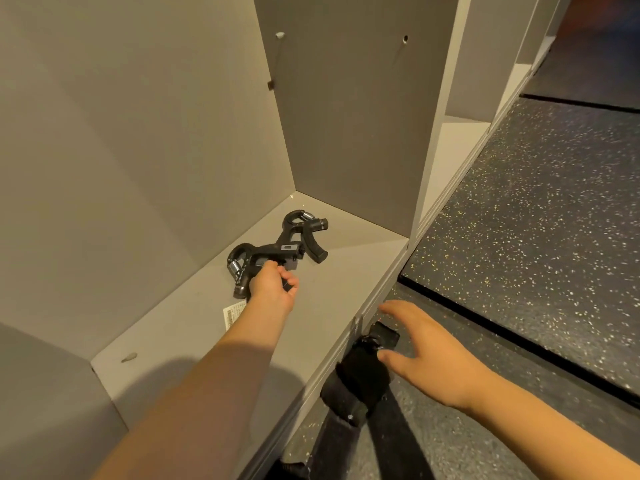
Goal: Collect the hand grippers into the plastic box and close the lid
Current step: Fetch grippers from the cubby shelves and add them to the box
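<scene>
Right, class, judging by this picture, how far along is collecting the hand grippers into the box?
Done: nothing yet; both are on the shelf, and no box is in view. In hand: the left hand grips the nearer hand gripper; the right hand is open and empty. Left: the farther hand gripper lies untouched, then boxing both and closing the lid.

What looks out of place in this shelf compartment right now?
A small pale peg lies loose on the shelf floor by the back wall, possibly a fallen shelf pin; the side panel shows one empty pin hole. The left hand grips the nearer hand gripper; both look intact.
</scene>
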